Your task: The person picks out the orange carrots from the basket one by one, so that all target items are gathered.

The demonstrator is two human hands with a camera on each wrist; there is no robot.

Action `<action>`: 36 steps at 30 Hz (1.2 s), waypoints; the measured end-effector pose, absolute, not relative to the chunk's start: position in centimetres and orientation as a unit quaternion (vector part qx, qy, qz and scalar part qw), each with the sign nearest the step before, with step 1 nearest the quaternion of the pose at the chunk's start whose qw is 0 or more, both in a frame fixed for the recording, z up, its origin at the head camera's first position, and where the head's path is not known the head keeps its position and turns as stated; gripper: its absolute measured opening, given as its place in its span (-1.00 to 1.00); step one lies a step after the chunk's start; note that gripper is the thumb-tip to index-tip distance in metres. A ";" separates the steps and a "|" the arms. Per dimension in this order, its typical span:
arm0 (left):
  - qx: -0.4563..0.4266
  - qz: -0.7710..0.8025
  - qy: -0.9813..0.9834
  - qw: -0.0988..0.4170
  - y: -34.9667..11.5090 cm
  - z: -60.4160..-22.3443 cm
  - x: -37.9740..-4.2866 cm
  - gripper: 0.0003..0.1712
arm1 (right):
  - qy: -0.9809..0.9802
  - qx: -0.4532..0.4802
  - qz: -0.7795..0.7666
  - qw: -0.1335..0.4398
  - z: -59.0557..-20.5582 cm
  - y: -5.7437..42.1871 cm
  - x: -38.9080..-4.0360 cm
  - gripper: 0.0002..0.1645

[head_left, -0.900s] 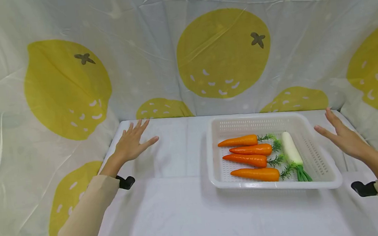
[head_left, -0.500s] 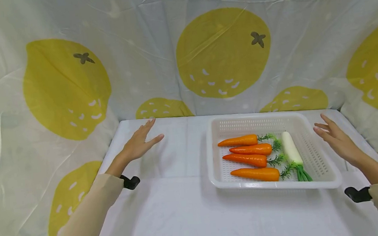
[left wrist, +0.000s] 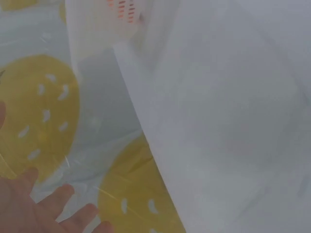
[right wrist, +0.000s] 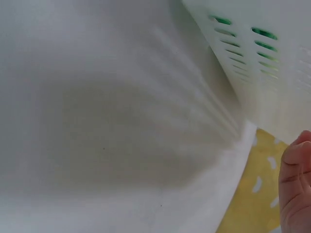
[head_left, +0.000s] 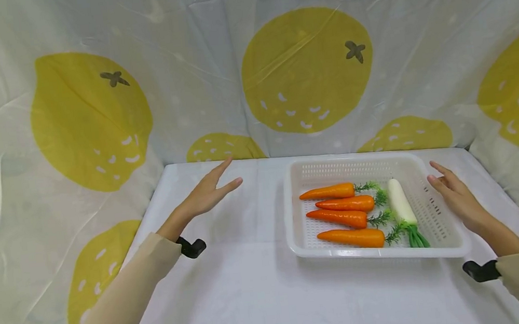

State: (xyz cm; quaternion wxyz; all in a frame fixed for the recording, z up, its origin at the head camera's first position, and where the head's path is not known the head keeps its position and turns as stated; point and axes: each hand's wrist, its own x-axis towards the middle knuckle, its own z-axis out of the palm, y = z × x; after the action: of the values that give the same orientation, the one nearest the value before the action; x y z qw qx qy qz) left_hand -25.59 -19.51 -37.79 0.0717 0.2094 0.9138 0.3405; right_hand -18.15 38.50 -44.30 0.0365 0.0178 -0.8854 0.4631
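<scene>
A white plastic basket (head_left: 376, 256) with slotted walls rests on the table's right half. Inside lie several orange carrots (head_left: 351, 238) with green fronds, pointing left. A white radish (head_left: 399, 200) with green leaves lies to their right. My right hand (head_left: 461, 202) is at the basket's right side, its fingers loosely bent by the rim; contact is unclear. In the right wrist view, its fingers (right wrist: 294, 187) appear beside the slotted wall (right wrist: 267, 36). My left hand (head_left: 203, 197) hovers left of the basket, fingers extended, thumb apart, holding nothing.
A white cloth covers the table (head_left: 253, 293). Behind and beside it hangs a pale curtain (head_left: 196, 84) printed with big yellow lemons. Both wrists carry a black strap piece (head_left: 194, 248) at the beige sleeves (head_left: 131, 294).
My left hand has moved right, toward the basket. My right hand has come left and slightly down to the basket's right rim, its fingers drawing closer together. The basket and vegetables have stayed put.
</scene>
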 end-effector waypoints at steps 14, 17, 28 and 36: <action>0.223 0.421 0.873 0.106 -15.5 -36.5 -25.6 -0.13 | -0.876 0.016 0.480 0.045 -44.7 38.4 -17.9 -0.30; 0.220 0.430 0.868 0.116 -14.7 -36.1 -25.7 -0.13 | -0.880 0.014 0.473 0.046 -44.8 38.4 -17.9 -0.30; 0.227 0.503 0.823 0.136 -11.3 -34.9 -26.1 -0.22 | -0.880 0.013 0.471 0.052 -44.9 38.3 -18.0 -0.32; 0.229 0.532 0.800 0.154 -8.9 -34.8 -26.7 -0.21 | -0.881 0.017 0.471 0.046 -45.2 38.4 -18.1 -0.29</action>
State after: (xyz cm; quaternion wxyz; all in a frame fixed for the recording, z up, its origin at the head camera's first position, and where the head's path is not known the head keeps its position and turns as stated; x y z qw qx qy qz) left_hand -26.68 -8.90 -34.76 0.1535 0.2293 0.8004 0.5322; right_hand -18.07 38.36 -45.15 0.0458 0.0170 -0.8806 0.4713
